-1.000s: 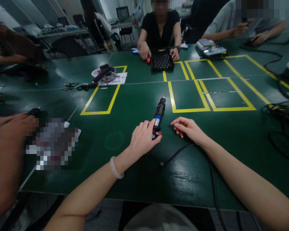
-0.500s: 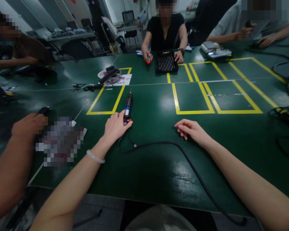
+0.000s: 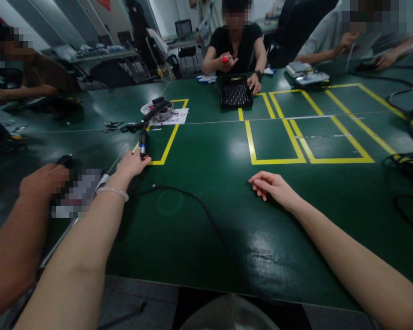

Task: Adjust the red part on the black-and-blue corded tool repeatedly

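My left hand (image 3: 129,165) is closed around the back end of a black electric screwdriver (image 3: 143,141) with a blue and silver band. The screwdriver lies at the left yellow tape rectangle (image 3: 168,145), its front end pointing away from me. From it a black cable (image 3: 201,201) runs right and back toward the table's near edge. My right hand (image 3: 270,184) rests on the green table (image 3: 206,229), fingers loosely curled and apart, with nothing in them.
Beyond the left rectangle lie a roll-like item (image 3: 157,110) and a white paper (image 3: 180,116). Across the table a co-worker holds a red-ended tool (image 3: 226,58) by a black tray (image 3: 237,93). Another person's arm (image 3: 24,220) reaches in at left. Cables (image 3: 408,169) lie at right.
My left hand has carried the screwdriver left to the taped rectangle, and its cable has followed. My right hand has stayed put. The co-worker opposite has raised the red-ended tool.
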Tool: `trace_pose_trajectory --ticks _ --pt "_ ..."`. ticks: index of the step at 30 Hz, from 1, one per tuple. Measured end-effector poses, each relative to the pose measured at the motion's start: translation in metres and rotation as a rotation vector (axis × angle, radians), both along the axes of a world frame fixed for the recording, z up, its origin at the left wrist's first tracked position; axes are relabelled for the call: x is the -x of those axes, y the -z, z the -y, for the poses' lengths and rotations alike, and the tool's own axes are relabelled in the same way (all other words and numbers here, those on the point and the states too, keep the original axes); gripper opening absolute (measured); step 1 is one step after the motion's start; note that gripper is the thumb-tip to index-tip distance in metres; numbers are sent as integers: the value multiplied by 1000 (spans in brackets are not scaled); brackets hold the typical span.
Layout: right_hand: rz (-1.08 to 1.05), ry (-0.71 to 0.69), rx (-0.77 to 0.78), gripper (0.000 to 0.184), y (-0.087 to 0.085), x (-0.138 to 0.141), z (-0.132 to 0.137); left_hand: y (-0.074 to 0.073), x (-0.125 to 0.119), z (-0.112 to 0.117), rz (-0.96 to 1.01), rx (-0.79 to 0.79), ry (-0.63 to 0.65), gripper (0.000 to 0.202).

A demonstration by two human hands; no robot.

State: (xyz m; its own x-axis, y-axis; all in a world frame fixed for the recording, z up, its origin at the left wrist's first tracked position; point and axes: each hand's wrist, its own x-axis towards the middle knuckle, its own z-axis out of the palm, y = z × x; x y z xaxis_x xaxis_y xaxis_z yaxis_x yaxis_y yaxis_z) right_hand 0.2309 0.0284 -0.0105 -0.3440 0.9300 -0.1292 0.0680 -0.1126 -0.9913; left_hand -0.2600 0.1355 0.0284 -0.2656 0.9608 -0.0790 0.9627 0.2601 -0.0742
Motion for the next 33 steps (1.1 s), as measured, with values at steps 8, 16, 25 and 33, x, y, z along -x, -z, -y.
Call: trace_pose_trajectory --ticks 8,16,25,33 --pt "20 -8 -7 34 1 0 0 10 -10 -3 -104 -69 -45 84" --pt "27 -9 -10 34 3 0 0 16 -22 1 -43 -208 -165 60" --pt "21 1 -5 37 1 2 -1 14 -64 29 -51 -216 -116 54" --pt "65 19 -9 41 -7 9 1 8 -142 85 -36 -149 153 50"
